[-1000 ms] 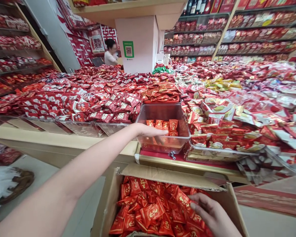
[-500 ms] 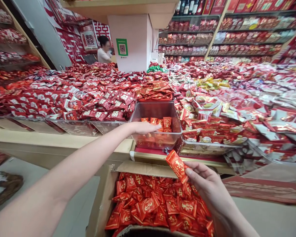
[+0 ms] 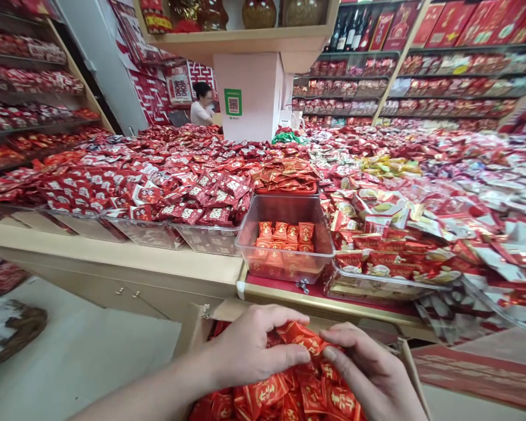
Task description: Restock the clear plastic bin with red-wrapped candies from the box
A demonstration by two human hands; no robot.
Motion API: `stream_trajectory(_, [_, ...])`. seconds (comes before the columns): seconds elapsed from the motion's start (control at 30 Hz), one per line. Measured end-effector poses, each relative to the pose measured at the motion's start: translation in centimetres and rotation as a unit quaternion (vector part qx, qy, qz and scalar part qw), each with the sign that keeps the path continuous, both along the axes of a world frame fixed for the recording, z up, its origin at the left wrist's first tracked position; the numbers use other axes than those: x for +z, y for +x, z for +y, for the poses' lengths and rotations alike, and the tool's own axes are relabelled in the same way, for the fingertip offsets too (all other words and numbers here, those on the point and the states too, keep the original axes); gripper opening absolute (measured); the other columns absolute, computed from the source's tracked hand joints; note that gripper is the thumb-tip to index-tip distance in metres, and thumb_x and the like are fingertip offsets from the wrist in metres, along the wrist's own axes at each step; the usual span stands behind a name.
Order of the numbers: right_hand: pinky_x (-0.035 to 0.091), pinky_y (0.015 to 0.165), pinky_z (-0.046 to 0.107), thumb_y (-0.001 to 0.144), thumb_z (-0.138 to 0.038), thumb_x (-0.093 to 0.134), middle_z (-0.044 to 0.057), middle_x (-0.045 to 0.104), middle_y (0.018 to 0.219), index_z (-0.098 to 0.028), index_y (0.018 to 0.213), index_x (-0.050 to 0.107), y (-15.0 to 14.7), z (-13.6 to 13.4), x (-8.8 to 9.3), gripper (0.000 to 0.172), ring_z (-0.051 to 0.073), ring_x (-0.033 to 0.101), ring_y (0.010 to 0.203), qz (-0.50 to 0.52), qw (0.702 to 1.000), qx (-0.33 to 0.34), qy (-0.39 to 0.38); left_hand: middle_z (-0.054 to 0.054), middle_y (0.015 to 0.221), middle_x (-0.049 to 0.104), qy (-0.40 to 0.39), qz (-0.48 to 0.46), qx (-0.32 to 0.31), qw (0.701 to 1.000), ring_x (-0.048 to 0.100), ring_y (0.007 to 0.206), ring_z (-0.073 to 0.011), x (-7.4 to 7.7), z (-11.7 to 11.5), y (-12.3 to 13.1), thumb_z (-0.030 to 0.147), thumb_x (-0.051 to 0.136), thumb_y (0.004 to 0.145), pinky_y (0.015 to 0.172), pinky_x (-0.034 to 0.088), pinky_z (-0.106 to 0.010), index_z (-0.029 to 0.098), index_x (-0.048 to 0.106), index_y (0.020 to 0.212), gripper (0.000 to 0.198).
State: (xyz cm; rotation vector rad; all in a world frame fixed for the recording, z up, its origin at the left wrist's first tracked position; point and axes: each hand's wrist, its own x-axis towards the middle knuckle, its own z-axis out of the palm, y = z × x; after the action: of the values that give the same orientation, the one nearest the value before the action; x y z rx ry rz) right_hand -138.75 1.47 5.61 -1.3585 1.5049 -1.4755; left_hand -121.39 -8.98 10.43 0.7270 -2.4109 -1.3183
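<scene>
A red wrapped snack packet (image 3: 298,333) with gold lettering is between my two hands, above an open cardboard box (image 3: 194,334). My left hand (image 3: 256,345) has thumb and fingers around its left end, while my right hand (image 3: 366,365) pinches its right end. Many loose packets (image 3: 269,390) of the same kind fill the box below. Just beyond stands a clear plastic bin (image 3: 284,207) on the display edge. Similar red packets (image 3: 291,234) stand in rows inside it, low in the bin.
Clear bins heaped with maroon packets (image 3: 206,199) line the left, and durian packets (image 3: 386,257) fill a bin on the right. A small metallic object (image 3: 303,286) lies in front of the middle bin. Behind rises a pillar (image 3: 254,111); a person (image 3: 200,105) is farther back.
My left hand has left the clear bin and come down to the packet in my right hand. Both hands are now lower, over the box. The view has shifted.
</scene>
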Motion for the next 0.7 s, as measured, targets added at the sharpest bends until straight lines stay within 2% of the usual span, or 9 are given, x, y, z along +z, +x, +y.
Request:
stream_trajectory(0.1, [0.05, 0.066, 0.022, 0.075, -0.029, 0.06, 0.005, 0.064, 0.081, -0.022, 0.084, 0.064, 1.1, -0.6, 0.0, 0.012, 0.017, 0.061, 0.076, 0.007, 1.0, 0.014, 0.007, -0.003, 0.096, 0.068, 0.115, 0.013, 0.072, 0.991, 0.062, 0.086, -0.0177, -1.8, 0.4, 0.8, 0.037, 0.063, 0.073, 0.079, 0.048, -0.027, 0.021, 0.062, 0.106, 0.036])
stream_trajectory(0.2, [0.049, 0.061, 0.022, 0.077, -0.032, 0.058, 0.005, 0.063, 0.074, -0.02, 0.079, 0.063, 1.8, -1.1, -0.1, 0.013, 0.016, 0.06, 0.069, 0.009, 0.999, 0.024, 0.03, -0.004, 0.091, 0.07, 0.149, 0.08, 0.116, 0.979, 0.063, 0.083, -0.0176, -3.3, 0.5, 0.7, 0.033, 0.067, 0.07, 0.077, 0.049, -0.025, 0.018, 0.067, 0.096, 0.03])
stream_trajectory(0.27, [0.048, 0.06, 0.021, 0.078, -0.033, 0.056, 0.004, 0.061, 0.071, -0.02, 0.075, 0.062, 2.2, -1.3, -0.1, 0.014, 0.014, 0.057, 0.067, 0.009, 1.0, 0.004, 0.03, -0.006, 0.088, 0.071, 0.169, 0.135, 0.14, 0.966, 0.065, 0.081, -0.018, -3.9, 0.8, 0.4, 0.031, 0.068, 0.07, 0.075, 0.05, -0.025, 0.016, 0.069, 0.091, 0.025])
stream_trajectory(0.4, [0.047, 0.062, 0.023, 0.075, -0.034, 0.059, 0.003, 0.059, 0.071, -0.019, 0.073, 0.061, 2.6, -1.7, -0.2, 0.015, 0.015, 0.056, 0.068, -0.025, 0.999, -0.046, 0.012, -0.006, 0.086, 0.072, 0.197, 0.218, 0.181, 0.939, 0.067, 0.077, -0.0179, -4.2, 1.4, -0.1, 0.026, 0.066, 0.072, 0.071, 0.054, -0.026, 0.017, 0.069, 0.089, 0.02])
stream_trajectory(0.47, [0.048, 0.066, 0.024, 0.072, -0.035, 0.062, 0.004, 0.06, 0.078, -0.02, 0.077, 0.061, 2.8, -2.0, -0.3, 0.016, 0.016, 0.057, 0.073, -0.072, 0.994, -0.076, 0.01, -0.005, 0.087, 0.072, 0.121, 0.246, 0.202, 0.94, 0.067, 0.077, -0.0172, -3.9, 1.6, -0.1, 0.022, 0.065, 0.073, 0.071, 0.054, -0.026, 0.019, 0.07, 0.087, 0.015])
stream_trajectory(0.53, [0.049, 0.069, 0.026, 0.07, -0.036, 0.065, 0.004, 0.06, 0.086, -0.022, 0.085, 0.059, 3.2, -2.2, -0.2, 0.022, 0.016, 0.057, 0.079, -0.162, 0.982, -0.095, 0.034, -0.006, 0.094, 0.07, -0.033, 0.266, 0.188, 0.945, 0.066, 0.082, -0.0169, -3.4, 1.5, 0.2, 0.016, 0.062, 0.074, 0.073, 0.054, -0.027, 0.021, 0.069, 0.089, 0.017])
stream_trajectory(0.63, [0.05, 0.065, 0.028, 0.074, -0.042, 0.06, 0.002, 0.06, 0.085, -0.025, 0.093, 0.056, 4.0, -2.5, 0.2, 0.027, 0.015, 0.057, 0.074, -0.343, 0.933, -0.029, 0.105, -0.009, 0.111, 0.062, -0.256, 0.232, 0.106, 0.932, 0.062, 0.095, -0.0186, -3.2, 1.4, 0.7, 0.012, 0.055, 0.078, 0.079, 0.052, -0.03, 0.023, 0.065, 0.099, 0.026])
stream_trajectory(0.7, [0.049, 0.062, 0.027, 0.075, -0.043, 0.059, 0.002, 0.06, 0.081, -0.023, 0.093, 0.057, 4.4, -2.7, 0.6, 0.027, 0.013, 0.056, 0.067, -0.415, 0.9, 0.026, 0.134, -0.01, 0.115, 0.059, -0.327, 0.199, 0.068, 0.921, 0.057, 0.1, -0.0202, -3.4, 1.5, 0.9, 0.012, 0.053, 0.078, 0.082, 0.05, -0.034, 0.024, 0.063, 0.103, 0.029])
